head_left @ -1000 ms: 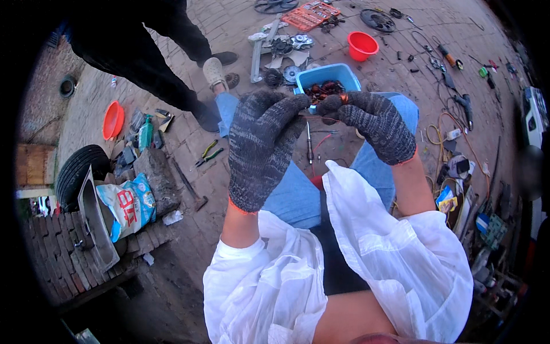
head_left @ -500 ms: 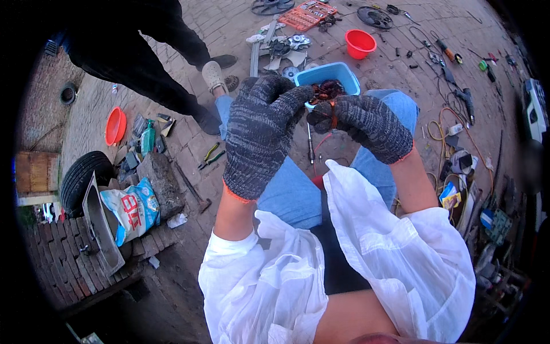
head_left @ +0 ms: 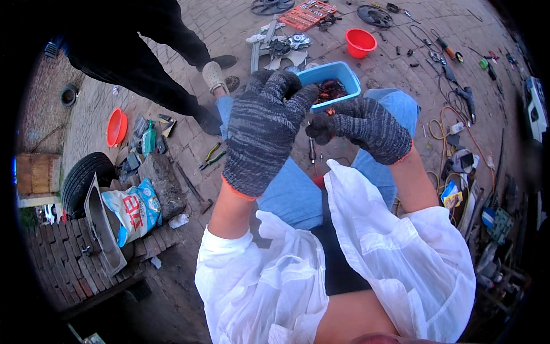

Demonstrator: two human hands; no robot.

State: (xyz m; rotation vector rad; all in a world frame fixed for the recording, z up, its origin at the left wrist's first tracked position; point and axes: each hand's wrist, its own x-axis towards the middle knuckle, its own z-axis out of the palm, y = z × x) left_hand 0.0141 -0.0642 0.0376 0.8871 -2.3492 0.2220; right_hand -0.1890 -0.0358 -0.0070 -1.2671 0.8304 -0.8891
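Both my hands wear dark grey knit gloves with orange cuffs, raised over my knees. My right hand has its fingers pinched together, with a small copper-coloured strand showing at the fingertips. To its left, my left hand is curled with the thumb pointing right; its fingertips are mostly hidden, and I cannot make out what they hold. Just beyond the hands stands a light blue plastic basin. Dark, reddish-brown, copper-looking scraps lie in it.
A screwdriver-like tool lies between my knees, pliers and a hammer to the left. Red bowls, an orange socket set and metal parts lie around. A person stands at upper left.
My hands have moved slightly apart, the left lower and the right turned a little. More of the basin and its contents shows between them, and less of the copper-coloured strand.
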